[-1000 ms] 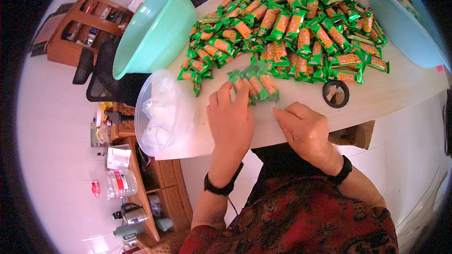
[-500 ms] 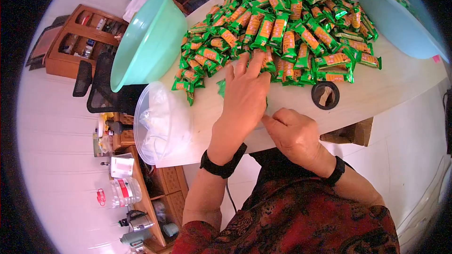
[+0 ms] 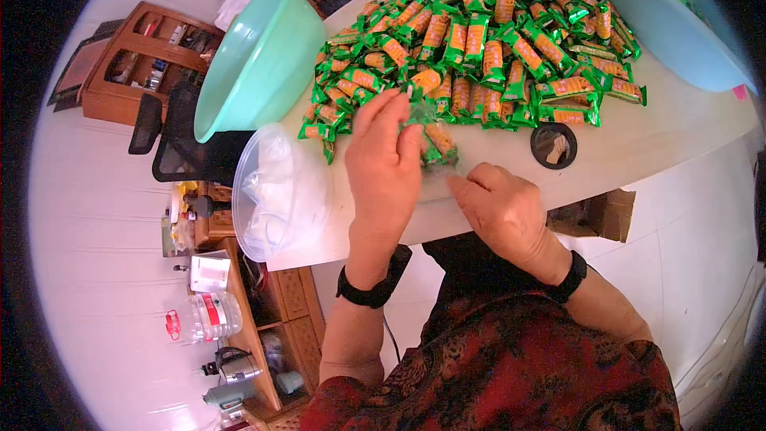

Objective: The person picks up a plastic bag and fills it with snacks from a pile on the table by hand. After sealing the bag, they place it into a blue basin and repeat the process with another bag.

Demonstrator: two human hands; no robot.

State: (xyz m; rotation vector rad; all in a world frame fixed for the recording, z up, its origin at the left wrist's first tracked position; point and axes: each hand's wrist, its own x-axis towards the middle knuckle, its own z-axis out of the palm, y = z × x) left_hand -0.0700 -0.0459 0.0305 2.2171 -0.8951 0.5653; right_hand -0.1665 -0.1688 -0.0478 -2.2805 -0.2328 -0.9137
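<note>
A large heap of green and orange wrapped snack packets (image 3: pixel 495 48) covers the far part of the table. Near its front edge my left hand (image 3: pixel 387 152) holds a packet (image 3: pixel 426 80) at its fingertips, over a clear plastic bag. Packets show through that bag (image 3: pixel 439 144), between my two hands. My right hand (image 3: pixel 499 207) is closed, its thumb and forefinger pinching the near edge of the clear bag. A roll of tape (image 3: pixel 553 145) lies to the right of the bag.
On the left of the table (image 3: pixel 646 156) stand a green basin (image 3: pixel 259 64) and a clear tub (image 3: pixel 279 191) with white plastic inside. A blue basin (image 3: pixel 678 24) with packets is at the upper right. A cardboard box (image 3: pixel 610 215) sits below the table edge.
My left hand has drawn back from the heap and turned, now with a packet at its fingertips. The bag between my hands now shows packets inside. My right hand has barely moved.
</note>
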